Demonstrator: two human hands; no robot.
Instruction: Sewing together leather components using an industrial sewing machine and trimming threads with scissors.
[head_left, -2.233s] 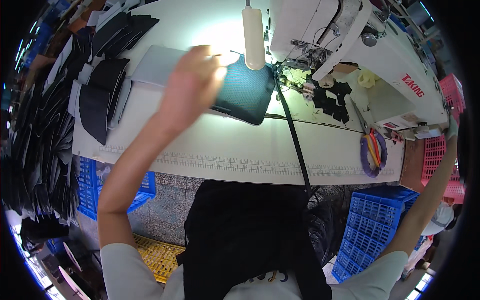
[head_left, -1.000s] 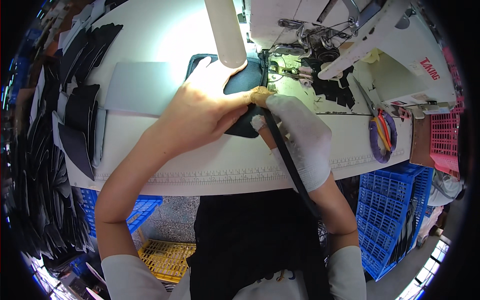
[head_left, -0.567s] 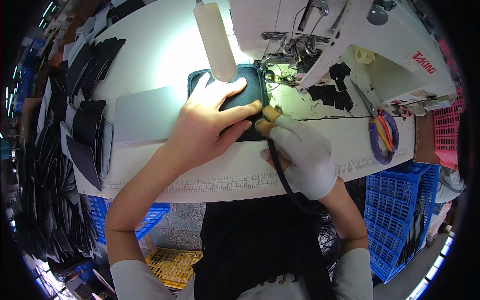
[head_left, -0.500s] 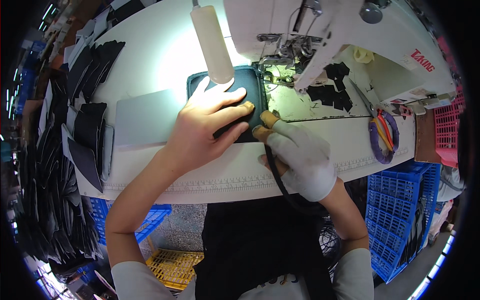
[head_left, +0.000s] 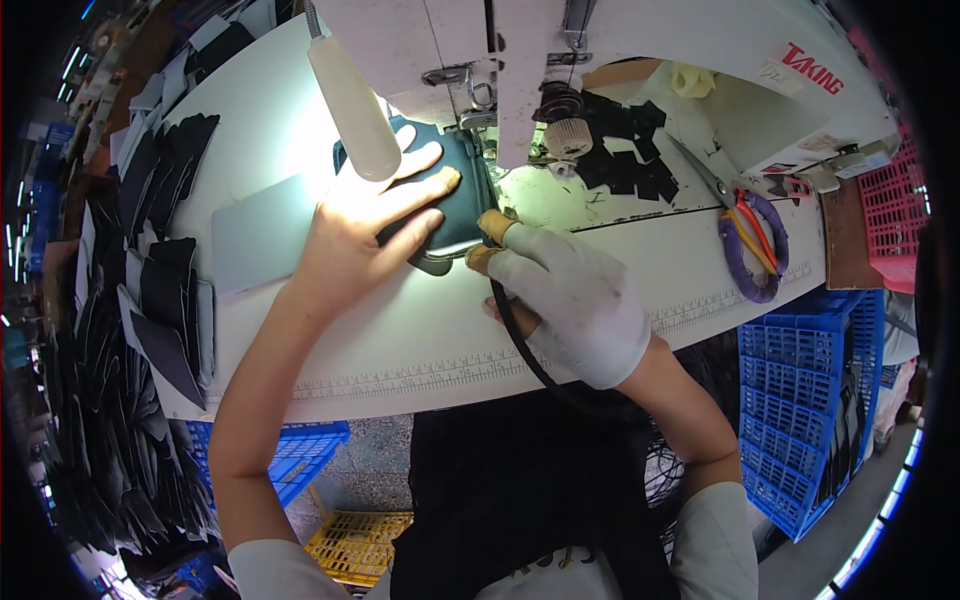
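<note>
My left hand (head_left: 360, 225) rests open on a dark teal fabric panel (head_left: 455, 210), fingers spread beside the white cylindrical lamp (head_left: 355, 110). My right hand (head_left: 560, 295), in a whitish glove with tan-wrapped fingertips, pinches a black strip (head_left: 515, 330) at the panel's lower right edge; the strip hangs toward my lap. The panel's far right corner lies at the needle area of the white sewing machine (head_left: 835, 110), partly hidden by machine parts. A flat grey piece (head_left: 255, 240) lies left of my left hand.
Scissors (head_left: 750, 240) and black scraps (head_left: 640, 180) lie right of the panel. Stacked dark pieces (head_left: 90, 380) fill the left side. Blue crates (head_left: 800, 400) stand below both table ends, a yellow crate (head_left: 360, 540) lower, and a pink basket (head_left: 890, 210) at right.
My right hand came from the machine's far right to the strip at the panel's edge. My left hand flattened on the panel. Lately the view has shifted, with machine parts appearing further left.
</note>
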